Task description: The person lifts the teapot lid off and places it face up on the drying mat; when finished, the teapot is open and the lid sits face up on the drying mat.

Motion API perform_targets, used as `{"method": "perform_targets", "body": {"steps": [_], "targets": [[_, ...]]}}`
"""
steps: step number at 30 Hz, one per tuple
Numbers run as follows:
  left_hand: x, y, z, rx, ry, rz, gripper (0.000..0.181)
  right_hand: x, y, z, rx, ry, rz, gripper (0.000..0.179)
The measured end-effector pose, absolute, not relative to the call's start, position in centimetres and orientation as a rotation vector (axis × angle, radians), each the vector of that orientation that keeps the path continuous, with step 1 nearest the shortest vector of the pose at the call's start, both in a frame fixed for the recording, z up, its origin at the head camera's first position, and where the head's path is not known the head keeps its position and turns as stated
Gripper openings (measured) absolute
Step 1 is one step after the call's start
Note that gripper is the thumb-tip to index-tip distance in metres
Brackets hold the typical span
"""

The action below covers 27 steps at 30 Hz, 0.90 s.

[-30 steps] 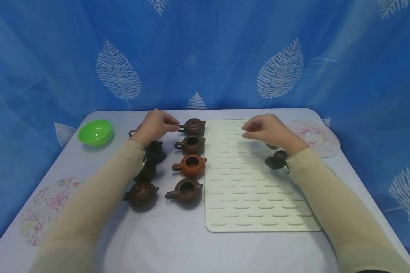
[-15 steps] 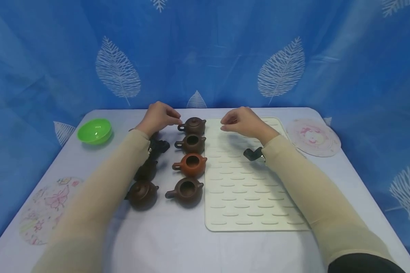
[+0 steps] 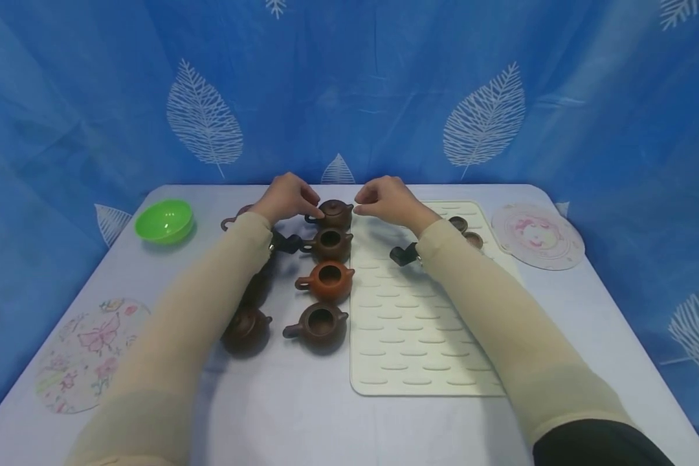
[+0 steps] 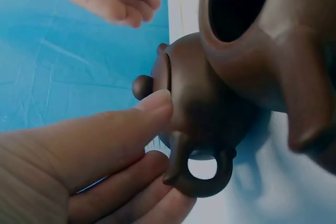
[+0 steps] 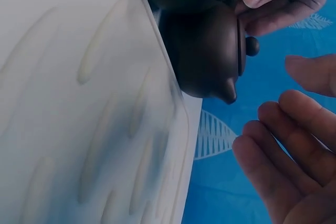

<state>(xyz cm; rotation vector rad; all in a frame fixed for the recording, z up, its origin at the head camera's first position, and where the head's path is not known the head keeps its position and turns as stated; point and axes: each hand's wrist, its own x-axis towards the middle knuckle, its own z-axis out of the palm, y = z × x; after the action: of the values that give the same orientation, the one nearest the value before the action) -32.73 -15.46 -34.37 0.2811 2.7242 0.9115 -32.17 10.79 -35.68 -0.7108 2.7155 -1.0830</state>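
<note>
A small dark brown teapot [image 3: 335, 213], its lid with a round knob in place, stands at the back of a column of teapots. My left hand [image 3: 291, 197] is on its handle side, the thumb [image 4: 157, 109] at the lid and pot wall, the other fingers relaxed behind the ring handle. My right hand [image 3: 387, 199] holds nothing and is half spread beside the spout [image 5: 229, 92], thumb and fingers apart. Nearer me follow a lidless brown teapot [image 3: 332, 244], a lidless orange-brown teapot [image 3: 327, 282] and another lidless brown teapot [image 3: 319, 325].
More teapots, such as a lidded brown one [image 3: 247, 331], stand left, partly hidden by my left sleeve. Right of the column lies a cream ridged mat [image 3: 396, 382], with small round lid-like pieces [image 3: 458, 224]. A green bowl [image 3: 164, 222] and flat printed discs [image 3: 538, 236] flank them.
My right hand has come left across the mat to the back teapot's spout, uncovering the small round pieces. The left hand has shifted slightly right, closer to that teapot's lid.
</note>
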Motion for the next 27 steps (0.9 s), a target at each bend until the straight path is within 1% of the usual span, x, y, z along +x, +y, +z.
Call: {"method": "perform_targets", "body": {"steps": [5, 15, 27], "targets": [[-32.9, -15.6, -34.6, 0.2, 2.726, 0.89, 0.039, -32.5, 10.2, -35.5, -0.723, 2.741, -1.086, 0.033], [-33.2, -16.3, -35.4, 0.07, 2.663, 0.881, 0.024, -33.2, 9.0, -35.9, -0.727, 2.719, -1.055, 0.037], [-33.2, -16.5, -35.8, 0.083, 2.621, 0.964, 0.021, -33.9, 6.6, -37.1, -0.73, 2.711, -1.005, 0.045]]}}
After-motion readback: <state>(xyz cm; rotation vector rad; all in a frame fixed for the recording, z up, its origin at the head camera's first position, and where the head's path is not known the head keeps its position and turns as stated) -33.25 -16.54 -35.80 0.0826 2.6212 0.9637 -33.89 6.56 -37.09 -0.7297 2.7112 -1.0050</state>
